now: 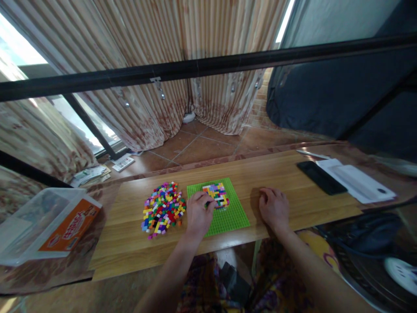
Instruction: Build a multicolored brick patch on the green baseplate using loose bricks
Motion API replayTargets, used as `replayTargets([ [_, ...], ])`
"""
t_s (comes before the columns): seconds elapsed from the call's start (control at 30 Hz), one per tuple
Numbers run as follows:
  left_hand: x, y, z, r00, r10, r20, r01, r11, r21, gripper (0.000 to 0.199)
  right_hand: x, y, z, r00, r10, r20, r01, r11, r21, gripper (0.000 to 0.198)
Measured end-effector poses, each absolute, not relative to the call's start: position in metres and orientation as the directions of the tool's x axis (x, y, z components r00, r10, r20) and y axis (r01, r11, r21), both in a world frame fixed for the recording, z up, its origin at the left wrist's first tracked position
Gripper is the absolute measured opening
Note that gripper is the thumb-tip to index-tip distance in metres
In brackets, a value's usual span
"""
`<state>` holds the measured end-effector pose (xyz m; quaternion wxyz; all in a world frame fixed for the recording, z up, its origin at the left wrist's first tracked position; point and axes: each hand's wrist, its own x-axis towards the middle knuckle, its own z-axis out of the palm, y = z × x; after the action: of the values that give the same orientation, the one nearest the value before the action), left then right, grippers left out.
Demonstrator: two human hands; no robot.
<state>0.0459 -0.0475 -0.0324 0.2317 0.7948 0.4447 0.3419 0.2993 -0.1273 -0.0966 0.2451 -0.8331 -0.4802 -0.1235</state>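
A green studded baseplate [230, 221] lies on the wooden board, bearing a patch of small multicoloured building bricks [219, 191] near its far side. My left hand [198, 213] reaches over the plate's left part, thumb and fingers pinched together at the patch's near-left edge. Whatever is between those fingertips is too small and hidden to make out. Left of the plate, close by that hand, spreads a pile of loose coloured bricks [164, 208]. My right hand [274, 208] rests on the board to the right of the plate, fingers curled in, with nothing visible in them.
The wooden board [127, 248] lies across a cloth-covered table. A clear plastic box with an orange label [70, 226] stands at the left. On the right are a black phone-like slab [321, 177] and white flat items [361, 180]. A dark metal bar [208, 67] crosses beyond the table.
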Motion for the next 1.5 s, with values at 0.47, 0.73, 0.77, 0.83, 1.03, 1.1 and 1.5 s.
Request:
replayTargets([
  [0.47, 0.044, -0.039, -0.026, 0.42, 0.868, 0.265, 0.619, -0.488, 0.616, 0.007, 0.299, -0.128, -0.099, 0.494, 0.732, 0.469, 0.869, -0.4, -0.29, 0.028],
  [0.73, 0.048, -0.033, -0.032, 0.298, 0.929, 0.221, 0.595, -0.362, 0.718, 0.008, 0.298, -0.128, -0.097, 0.511, 0.732, 0.45, 0.859, -0.419, -0.294, 0.028],
  [0.77, 0.049, -0.032, -0.035, 0.268, 0.941, 0.204, 0.585, -0.328, 0.742, 0.011, 0.298, -0.128, -0.097, 0.512, 0.732, 0.449, 0.858, -0.422, -0.292, 0.028],
  [0.83, 0.049, -0.028, -0.039, 0.239, 0.956, 0.17, 0.573, -0.28, 0.77, 0.013, 0.298, -0.128, -0.097, 0.511, 0.731, 0.453, 0.859, -0.423, -0.288, 0.028],
  [1.03, 0.044, -0.025, -0.042, 0.279, 0.936, 0.214, 0.545, -0.338, 0.768, 0.011, 0.3, -0.128, -0.1, 0.493, 0.729, 0.476, 0.87, -0.397, -0.293, 0.028],
  [1.1, 0.041, -0.026, -0.041, 0.291, 0.93, 0.225, 0.537, -0.353, 0.766, 0.009, 0.301, -0.128, -0.1, 0.495, 0.727, 0.476, 0.869, -0.401, -0.291, 0.028],
  [1.5, 0.049, -0.035, -0.043, 0.202, 0.964, 0.175, 0.57, -0.261, 0.779, 0.009, 0.302, -0.128, -0.099, 0.493, 0.74, 0.457, 0.87, -0.407, -0.279, 0.028],
])
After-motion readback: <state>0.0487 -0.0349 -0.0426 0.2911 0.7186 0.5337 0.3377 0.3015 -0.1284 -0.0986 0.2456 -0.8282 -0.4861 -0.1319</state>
